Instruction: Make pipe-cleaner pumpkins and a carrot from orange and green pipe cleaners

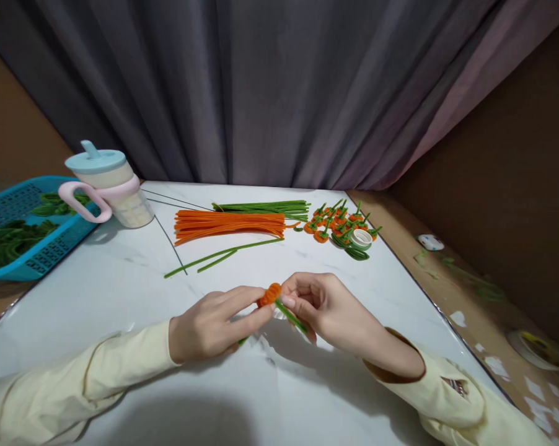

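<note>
Grey curtains back a white marble bench (121, 291). At lower centre of the frame, both hands pinch one orange coil (271, 293) on one green stem (291, 316): left hand (209, 325) clamped from the left, right hand (323, 306) from the right, stem slanting lower right. Finished pieces (339, 223), too clustered to count, lie upper right.

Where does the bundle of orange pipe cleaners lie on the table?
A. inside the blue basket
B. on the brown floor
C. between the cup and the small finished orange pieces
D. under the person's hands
C: the orange pipe cleaners lie between the cup and the finished orange pieces.
</note>
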Available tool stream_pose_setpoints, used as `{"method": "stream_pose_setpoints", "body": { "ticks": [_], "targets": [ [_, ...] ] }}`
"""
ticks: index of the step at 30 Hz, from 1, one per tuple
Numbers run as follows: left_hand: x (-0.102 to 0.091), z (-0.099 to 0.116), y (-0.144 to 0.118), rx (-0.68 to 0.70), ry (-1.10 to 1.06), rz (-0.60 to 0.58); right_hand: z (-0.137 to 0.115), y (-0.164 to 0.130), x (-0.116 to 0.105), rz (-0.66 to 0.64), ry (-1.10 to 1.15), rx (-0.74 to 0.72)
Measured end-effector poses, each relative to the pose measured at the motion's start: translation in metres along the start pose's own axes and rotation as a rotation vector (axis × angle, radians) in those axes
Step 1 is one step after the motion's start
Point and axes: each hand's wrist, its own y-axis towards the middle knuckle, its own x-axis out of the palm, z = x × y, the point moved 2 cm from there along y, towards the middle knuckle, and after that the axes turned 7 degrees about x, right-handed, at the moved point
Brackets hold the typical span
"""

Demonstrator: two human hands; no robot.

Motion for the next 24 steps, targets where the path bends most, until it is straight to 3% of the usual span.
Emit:
{"method": "stream_pose_setpoints", "body": {
  "ticks": [4,7,9,11,16,20,24],
  "targets": [
    [0.001,0.003,0.001,0.002,-0.024,0.027,0.000,-0.001,0.003,0.109,-0.107,-0.082],
    [0.001,0.003,0.006,-0.187,-0.198,0.101,-0.001,-0.002,0.001,0.173,-0.245,-0.181],
    [0.002,-0.003,0.009,-0.406,-0.499,0.108,-0.002,-0.002,-0.003,0.197,-0.364,-0.235],
    [0.006,-0.012,0.011,-0.539,-0.886,0.032,-0.001,-0.001,-0.008,0.199,-0.479,-0.261],
    [0.020,-0.032,0.004,-0.562,-1.714,-0.260,0.002,0.008,-0.014,0.052,-0.640,-0.278],
    [0.033,-0.030,-0.005,-0.860,-1.787,-0.261,0.010,0.017,-0.011,-0.044,-0.633,-0.261],
    [0.045,-0.020,-0.010,-1.076,-1.761,-0.269,0.016,0.023,-0.012,-0.017,-0.617,-0.243]
  ]
}}
